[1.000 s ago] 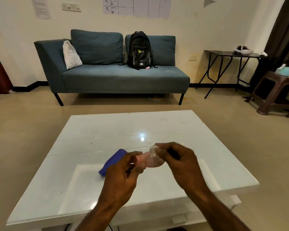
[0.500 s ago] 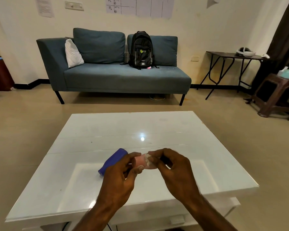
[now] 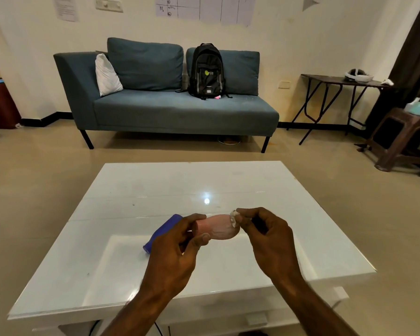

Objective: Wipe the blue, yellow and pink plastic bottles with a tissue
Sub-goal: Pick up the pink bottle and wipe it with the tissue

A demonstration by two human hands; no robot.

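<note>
My left hand (image 3: 177,248) grips the left end of the pink plastic bottle (image 3: 217,226), held sideways above the white table (image 3: 240,183). My right hand (image 3: 264,236) pinches a small crumpled white tissue (image 3: 234,217) against the bottle's right end. A blue bottle (image 3: 161,231) lies on the table behind my left hand, partly hidden by it. No yellow bottle is visible.
A blue sofa (image 3: 170,110) with a black backpack (image 3: 207,71) and a white pillow (image 3: 106,75) stands across the floor. A dark folding table (image 3: 335,81) and a brown stool (image 3: 398,132) are at the right.
My right hand slid the tissue along the pink bottle, first toward my left hand, then back out to the right end, uncovering most of the bottle.
</note>
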